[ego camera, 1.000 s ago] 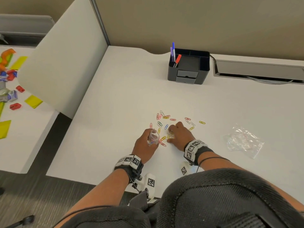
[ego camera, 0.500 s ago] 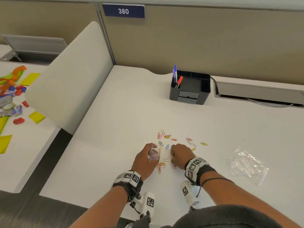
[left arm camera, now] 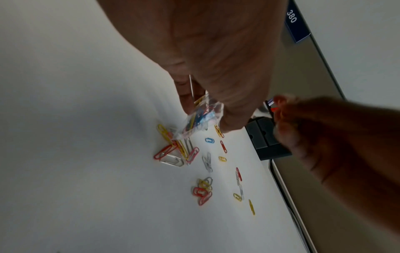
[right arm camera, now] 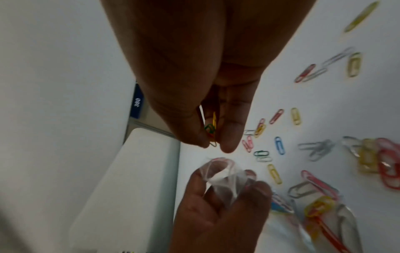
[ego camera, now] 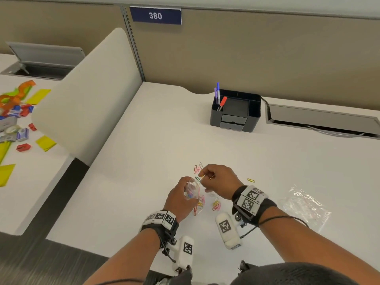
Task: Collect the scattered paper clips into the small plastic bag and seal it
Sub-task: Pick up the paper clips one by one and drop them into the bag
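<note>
Pinching a few paper clips (right arm camera: pixel 211 131) between thumb and fingertips, right hand (ego camera: pixel 218 181) poised just above the small plastic bag (ego camera: pixel 192 191). Left hand (ego camera: pixel 181 199) curled round that bag, mouth kept up and spread open to receive the drop. Loose paper clips (left arm camera: pixel 184 150) scattered on the desk (ego camera: pixel 144 151) below; spare bag (ego camera: pixel 306 204) lying apart, right.

- A white table (ego camera: pixel 156 128) is filling most of the head view.
- A tan partition wall (ego camera: pixel 267 54) is standing behind it, carrying a blue sign (ego camera: pixel 155 15) reading 380.
- A white rounded divider (ego camera: pixel 88 95) is separating a neighbouring desk (ego camera: pixel 30 182) on the left.
- A grey cable tray (ego camera: pixel 320 118) is lying open along the back edge.
- Dark carpet (ego camera: pixel 41 262) is showing below.
</note>
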Demonstrator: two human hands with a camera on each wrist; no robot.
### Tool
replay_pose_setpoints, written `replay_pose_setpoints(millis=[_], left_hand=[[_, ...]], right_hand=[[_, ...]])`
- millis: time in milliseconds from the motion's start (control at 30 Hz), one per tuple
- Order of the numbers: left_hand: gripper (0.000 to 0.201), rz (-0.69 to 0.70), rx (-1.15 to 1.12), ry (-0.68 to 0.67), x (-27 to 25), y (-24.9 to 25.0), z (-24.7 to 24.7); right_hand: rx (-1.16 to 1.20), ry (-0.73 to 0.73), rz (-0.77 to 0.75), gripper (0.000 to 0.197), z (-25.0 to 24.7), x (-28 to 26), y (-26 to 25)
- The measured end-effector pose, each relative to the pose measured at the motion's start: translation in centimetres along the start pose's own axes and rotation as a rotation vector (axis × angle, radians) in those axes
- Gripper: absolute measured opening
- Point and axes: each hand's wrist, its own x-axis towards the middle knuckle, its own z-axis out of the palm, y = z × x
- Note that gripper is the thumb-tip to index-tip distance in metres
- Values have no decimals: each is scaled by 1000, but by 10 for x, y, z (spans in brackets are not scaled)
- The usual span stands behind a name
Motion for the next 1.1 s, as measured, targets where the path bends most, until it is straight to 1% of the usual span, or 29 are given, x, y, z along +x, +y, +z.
replay_pose_setpoints(millis=[100,200,233,300,367,400,467,500,533,600,633,700,733,800,933,1000,1100], left_hand=[[49,-4,0,3,-2,7,3],[51,10,-2,8,-4,12,5],[52,16,-4,12,-4,12,5],[50,32,5,30,-6,11,5],[45,44,4,61,-8,8,2],[44,42,-2,76,-9,6,0],[43,20,-12,100,-12,4,-6],[42,8,-14,111,-14,2,-9],[43,-3,-20,121,-15,0,-12],[43,-20,-36,141,-18,-5,-19],[43,-25,-41,149,-19,-8,-22],[42,-36,-51,162,-21,-13,-28],[43,-40,-56,168,-21,-15,-29],[43,-51,-58,175,-23,-19,-31],[43,-68,-78,170,-22,-21,-29],[43,-65,-79,166,-21,-22,-29],[42,-59,-83,158,-19,-21,-28]], right_hand=[[-229,-19,-116,16,4,-2,-16],[-451,-62,-217,22,10,-4,-21],[-483,-55,-242,24,10,-5,-22],[-510,20,-278,25,7,-6,-23],[-490,95,-256,26,1,-2,-18],[-489,107,-224,26,0,0,-13],[-552,65,-148,26,1,4,0],[-613,10,-115,26,6,5,8],[-678,-57,-89,31,12,5,16],[-775,-183,-43,49,26,5,33],[-795,-222,-29,59,32,4,38],[-820,-255,-34,73,45,4,46],[-834,-253,-50,74,50,3,48],[-847,-236,-96,66,60,3,52],[-814,-218,-206,30,71,6,58],[-811,-217,-196,23,68,8,58],[-750,-186,-97,22,60,12,57]])
